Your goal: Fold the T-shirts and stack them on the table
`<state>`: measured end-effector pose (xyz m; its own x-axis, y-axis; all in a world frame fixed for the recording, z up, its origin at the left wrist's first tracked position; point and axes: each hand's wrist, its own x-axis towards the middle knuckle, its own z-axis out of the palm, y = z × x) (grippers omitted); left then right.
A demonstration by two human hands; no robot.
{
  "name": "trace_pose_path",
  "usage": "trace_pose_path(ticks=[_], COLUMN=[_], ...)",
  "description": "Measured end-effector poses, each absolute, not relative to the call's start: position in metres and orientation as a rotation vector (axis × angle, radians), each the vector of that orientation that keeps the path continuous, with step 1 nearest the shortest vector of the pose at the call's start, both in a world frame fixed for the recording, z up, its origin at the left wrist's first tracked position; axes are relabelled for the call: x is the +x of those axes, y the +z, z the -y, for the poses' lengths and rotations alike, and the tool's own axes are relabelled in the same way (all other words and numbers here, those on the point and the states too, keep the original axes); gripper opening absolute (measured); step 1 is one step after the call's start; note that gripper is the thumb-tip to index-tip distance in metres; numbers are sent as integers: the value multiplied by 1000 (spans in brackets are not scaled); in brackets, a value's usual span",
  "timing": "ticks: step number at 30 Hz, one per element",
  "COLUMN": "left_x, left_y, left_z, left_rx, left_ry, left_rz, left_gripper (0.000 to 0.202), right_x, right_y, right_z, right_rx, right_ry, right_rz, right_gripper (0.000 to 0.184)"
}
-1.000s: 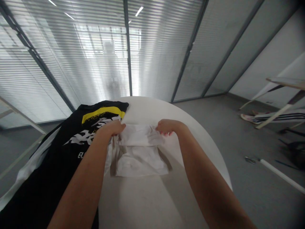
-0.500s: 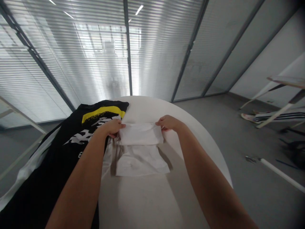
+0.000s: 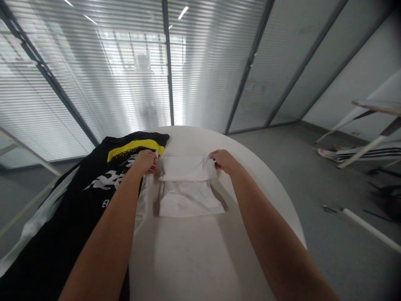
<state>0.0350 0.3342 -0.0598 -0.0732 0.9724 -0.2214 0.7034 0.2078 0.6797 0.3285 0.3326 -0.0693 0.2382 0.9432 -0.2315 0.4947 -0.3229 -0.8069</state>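
Head view: white cloth [image 3: 190, 188] has slid farther across round counter [image 3: 194, 255] since 0.5 s ago; left hand [image 3: 146, 161] has shifted outward. Cloth lies folded, 2 tiers showing, right of black printed garment [image 3: 67, 225]. Right hand [image 3: 222, 159]: fingers pinching far right corner. Left hand: fingers curled, just beside far left corner; can't tell whether gripping.

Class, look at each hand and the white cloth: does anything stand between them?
Nothing visible does. The right hand pinches the far right corner of the white cloth; only a narrow gap separates the left hand from it. The black shirt lies left, blocking neither.
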Motion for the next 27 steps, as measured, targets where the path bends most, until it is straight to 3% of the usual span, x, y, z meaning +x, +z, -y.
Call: trace_pose_path(ticks=[7,11,14,23,27], left_x=[48,45,44,54,66], left_y=[-56,-37,-25,-15,-18], left_z=[-326,-314,-307,-292,-283], left_rx=[1464,1476,1463,1439,1429], left_ry=[415,198,101,-332,-485], left_rz=[-1831,-1710,-1775,-1591,-1484], left_gripper=[48,52,55,41,29], right_x=[336,342,339,316,314], right_y=[-83,-73,-59,-61,-68], right_z=[-346,-344,-336,-329,-333], right_rx=[-1970,-2081,-2119,-2066,-2041], right_ry=[782,726,509,536,491], right_rz=[1384,1581,1802,1964,2096], right_gripper=[30,44,55,61,50])
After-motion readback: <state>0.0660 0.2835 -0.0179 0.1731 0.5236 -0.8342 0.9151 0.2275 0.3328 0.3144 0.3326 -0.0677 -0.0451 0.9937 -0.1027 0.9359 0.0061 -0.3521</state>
